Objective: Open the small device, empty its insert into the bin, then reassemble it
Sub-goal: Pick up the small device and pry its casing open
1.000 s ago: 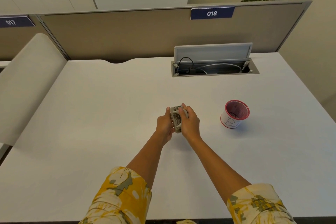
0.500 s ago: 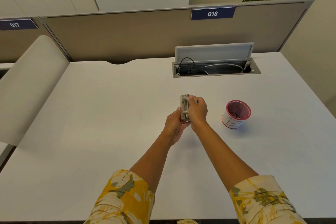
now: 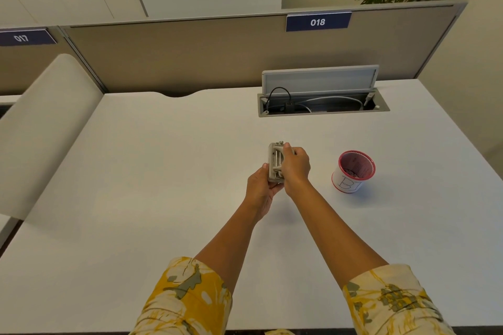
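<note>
Small grey plastic device (image 3: 275, 162), a flat oblong body with metal bars showing on its upper face, is held just above the white desk (image 3: 163, 171) near its middle, pinched between both hands. Left hand (image 3: 260, 189) cups the near end from below, fingers curled shut around that end, thumb along the left edge. Right hand (image 3: 296, 164) lies over the right side with fingers folded down onto the far end, closed on the device; whether it grips a separate insert or only the body I cannot tell, since the hand hides that side. Red-rimmed white paper cup (image 3: 353, 171) serving as the bin stands to the right, well apart from the device, with dark scraps in its bottom. Judging by this, the device is either being pulled open or pressed back together. Main risk: if the insert comes free here, over bare desk rather than over the cup, its contents would scatter across the surface. A sudden release under a hard pull could also jerk the right hand sideways into the light cup and tip it.
</note>
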### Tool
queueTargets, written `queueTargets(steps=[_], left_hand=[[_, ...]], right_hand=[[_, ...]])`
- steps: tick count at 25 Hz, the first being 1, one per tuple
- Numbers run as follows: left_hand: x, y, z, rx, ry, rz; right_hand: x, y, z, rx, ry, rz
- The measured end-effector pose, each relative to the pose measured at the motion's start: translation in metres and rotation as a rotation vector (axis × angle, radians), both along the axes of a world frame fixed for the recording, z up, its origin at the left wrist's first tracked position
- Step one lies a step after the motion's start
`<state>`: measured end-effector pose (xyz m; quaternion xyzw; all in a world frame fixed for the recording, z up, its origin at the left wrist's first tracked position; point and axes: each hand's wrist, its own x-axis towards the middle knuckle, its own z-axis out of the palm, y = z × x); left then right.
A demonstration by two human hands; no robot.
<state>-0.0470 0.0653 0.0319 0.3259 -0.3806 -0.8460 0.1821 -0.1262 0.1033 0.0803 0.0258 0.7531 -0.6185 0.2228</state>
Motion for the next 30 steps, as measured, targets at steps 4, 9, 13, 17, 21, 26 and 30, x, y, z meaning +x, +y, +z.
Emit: queueTargets(steps=[4,9,13,17,21,26,30], left_hand=[[0.002,-0.001,0.000,-0.048,-0.030,0.042],[0.003,-0.003,0.002,-0.177,-0.063,0.062],[0.006,-0.004,0.004,-0.214,-0.096,0.084],[0.009,-0.003,0.003,-0.228,-0.135,0.086],[0.012,-0.004,0.002,-0.200,-0.161,0.098],[0.009,-0.002,0.002,-0.177,-0.154,0.081],[0.011,-0.004,-0.001,-0.173,-0.202,0.115]], right_hand=[[-0.003,0.000,0.003,-0.048,-0.086,0.019],[-0.009,0.003,0.005,-0.179,-0.274,-0.023],[-0.012,0.009,0.001,-0.323,-0.387,-0.007],[-0.017,0.018,0.000,-0.437,-0.504,-0.088],[-0.020,0.029,-0.003,-0.531,-0.635,-0.087],[-0.021,0.041,-0.005,-0.588,-0.739,0.010],[-0.023,0.051,-0.010,-0.559,-0.756,0.045]])
